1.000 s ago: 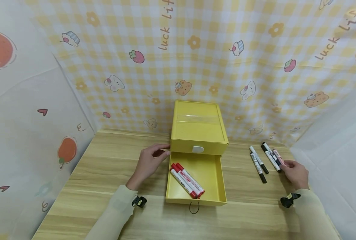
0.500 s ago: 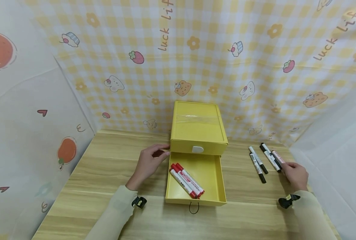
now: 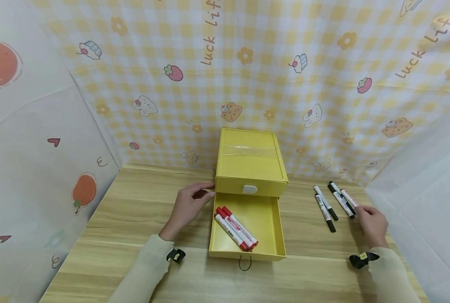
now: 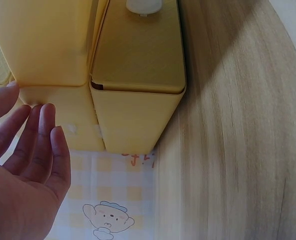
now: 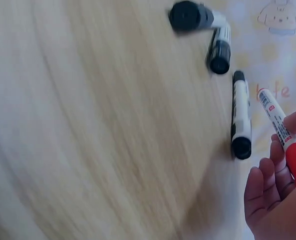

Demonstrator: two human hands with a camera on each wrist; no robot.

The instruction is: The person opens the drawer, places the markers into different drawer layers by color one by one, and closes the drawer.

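Two pale sleeves point(image 3: 141, 269) are extended over the wooden tabletop point(image 3: 134, 202) from the near edge; a small black device point(image 3: 176, 255) is worn at each wrist; between the arms, a thin dark loop point(image 3: 245, 264) is fixed to the front of a pulled-out yellow drawer point(image 3: 265, 223); in the drawer, red-capped markers point(image 3: 241, 230) are laid side by side on a slant, against the left part of the floor.

To the right, a red marker point(image 5: 273, 110) is pinched between thumb and fingers of the right hand point(image 3: 372, 223); its white barrel is pointed away from the palm, and its red cap is kept within the hand; to the left, the thumb and fingers of the left hand point(image 3: 187, 206) are held apart, loosely bent, with the tips set at the left side of the yellow box point(image 3: 249, 162), near the line where the drawer is met; nothing is gripped there.

Beside the red marker, black-capped markers point(image 3: 325, 212) are spread on the tabletop in two close groups; a white pull point(image 3: 249, 189) is mounted on the upper front of the box, and clear tape point(image 3: 243, 150) is stuck across its top; behind, a yellow-checked cloth point(image 3: 194, 92) printed with bears, flowers and strawberries is hung.
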